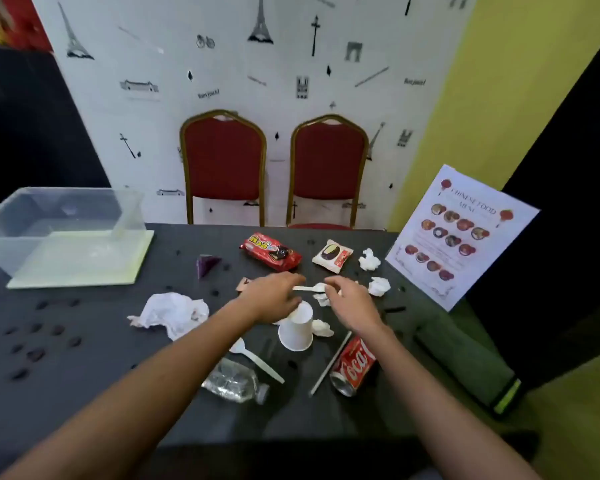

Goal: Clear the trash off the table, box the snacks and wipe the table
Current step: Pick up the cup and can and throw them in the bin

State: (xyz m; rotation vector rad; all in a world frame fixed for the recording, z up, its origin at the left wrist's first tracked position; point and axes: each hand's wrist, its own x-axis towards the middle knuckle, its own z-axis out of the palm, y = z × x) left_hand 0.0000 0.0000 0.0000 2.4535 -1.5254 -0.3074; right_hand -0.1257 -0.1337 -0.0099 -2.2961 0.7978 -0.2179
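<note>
My right hand (352, 301) pinches the bowl end of a white plastic spoon (307, 288) just above the black table (84, 375). My left hand (274, 299) reaches in beside it, fingers spread over the spoon's handle end and over the base of a white paper cup (296, 332). Behind the hands lie a red biscuit pack (270, 251) and a white snack pack (332, 255). Trash lies around: crumpled paper (174, 313), tissue balls (369, 259), a Coca-Cola can (353, 367) on its side, a straw (329, 363), a crushed water bottle (234, 379) and a plastic fork (255, 358).
A clear plastic box (59, 230) sits on its lid (84, 268) at the far left. A menu sheet (461, 237) leans at the right edge, with a rolled green cloth (465, 362) in front of it. Dark crumbs dot the table. Two red chairs (224, 164) stand behind.
</note>
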